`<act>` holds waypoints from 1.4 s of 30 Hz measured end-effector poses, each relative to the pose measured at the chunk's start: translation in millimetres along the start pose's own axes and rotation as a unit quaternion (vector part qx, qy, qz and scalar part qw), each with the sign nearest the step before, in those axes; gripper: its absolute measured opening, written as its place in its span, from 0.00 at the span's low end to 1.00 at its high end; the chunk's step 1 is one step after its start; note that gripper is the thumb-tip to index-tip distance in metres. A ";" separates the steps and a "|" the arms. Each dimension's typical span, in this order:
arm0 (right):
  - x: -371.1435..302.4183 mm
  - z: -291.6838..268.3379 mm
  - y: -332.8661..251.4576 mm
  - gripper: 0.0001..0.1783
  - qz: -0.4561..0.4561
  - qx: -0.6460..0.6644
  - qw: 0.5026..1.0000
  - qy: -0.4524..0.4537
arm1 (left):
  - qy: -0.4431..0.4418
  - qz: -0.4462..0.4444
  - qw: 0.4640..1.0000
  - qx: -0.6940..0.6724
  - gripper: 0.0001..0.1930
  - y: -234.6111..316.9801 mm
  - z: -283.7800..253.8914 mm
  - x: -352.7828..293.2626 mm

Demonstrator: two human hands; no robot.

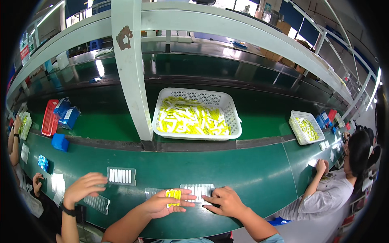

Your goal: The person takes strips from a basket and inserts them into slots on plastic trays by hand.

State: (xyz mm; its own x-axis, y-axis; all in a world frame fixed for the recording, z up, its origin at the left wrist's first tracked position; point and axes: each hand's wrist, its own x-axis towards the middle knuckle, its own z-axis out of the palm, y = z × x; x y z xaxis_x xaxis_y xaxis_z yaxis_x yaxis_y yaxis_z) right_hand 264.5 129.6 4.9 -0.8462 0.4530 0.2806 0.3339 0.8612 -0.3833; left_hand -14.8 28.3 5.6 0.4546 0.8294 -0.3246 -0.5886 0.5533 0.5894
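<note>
At the near edge of the green workbench (243,178), the left hand (162,203) lies palm up, fingers loosely curled around a small bunch of yellow sticks (174,195) resting in its palm. The right hand (224,201) lies just beside it, fingers bent and pressed down on the bench at the edge of a clear ribbed tray (198,189), holding nothing that I can see. Past the bench's far edge, a white basket (233,117) holds many more yellow and white sticks. Toward the left edge, another person's hand (83,187) hovers near a second ribbed tray (121,175).
</note>
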 end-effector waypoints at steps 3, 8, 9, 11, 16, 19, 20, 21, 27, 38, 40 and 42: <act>0.7 -1.9 8.0 0.17 -0.048 0.072 0.996 0.026 | -0.013 -0.007 1.000 -0.012 0.26 -2.0 -0.8 2.3; 31.0 -20.1 -24.2 0.15 0.075 0.172 0.979 0.081 | -0.061 -0.006 0.998 0.007 0.27 -9.2 8.9 -0.4; 40.8 -23.1 -33.2 0.15 0.086 0.202 0.973 0.069 | -0.080 -0.005 0.997 0.020 0.27 -11.1 10.8 0.0; 54.0 -14.5 -46.0 0.13 0.085 0.209 0.973 0.042 | -0.082 -0.016 0.996 0.029 0.26 -15.0 13.2 1.9; 53.2 3.8 -42.5 0.05 0.101 0.269 0.958 0.011 | -0.082 -0.020 0.995 0.044 0.22 -24.8 0.3 9.6; 45.7 8.5 -39.4 0.05 0.200 0.354 0.913 0.001 | -0.068 -0.013 0.997 0.046 0.22 -24.8 0.0 9.4; 43.7 9.5 -38.3 0.05 0.251 0.389 0.887 0.002 | -0.069 -0.012 0.996 0.046 0.22 -24.3 1.4 8.5; 43.5 8.1 -38.2 0.05 0.251 0.388 0.887 0.002 | -0.053 -0.017 0.996 0.065 0.22 -22.7 3.1 7.5; 36.9 6.2 -34.1 0.07 0.279 0.453 0.846 0.041 | -0.047 -0.021 0.996 0.073 0.22 -18.5 0.5 7.6; 32.1 13.5 -33.0 0.06 0.281 0.531 0.796 0.081 | -0.016 -0.002 0.996 0.087 0.19 -20.3 1.2 6.7; 34.2 10.9 -34.7 0.06 0.287 0.547 0.780 0.103 | 0.019 0.020 0.995 0.099 0.17 -21.5 1.6 5.4; 33.1 8.2 -33.2 0.03 0.305 0.570 0.751 0.135 | 0.018 0.019 0.995 0.101 0.18 -21.1 1.0 6.9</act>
State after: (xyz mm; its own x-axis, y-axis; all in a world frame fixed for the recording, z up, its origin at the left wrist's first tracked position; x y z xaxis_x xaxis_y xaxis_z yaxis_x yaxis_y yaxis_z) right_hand 222.0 114.1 19.6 -0.5134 0.8459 -0.1444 -0.0775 -0.2133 -0.9739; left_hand 1.5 22.2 -8.3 0.4086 0.8532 -0.3241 -0.4563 0.4985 0.7371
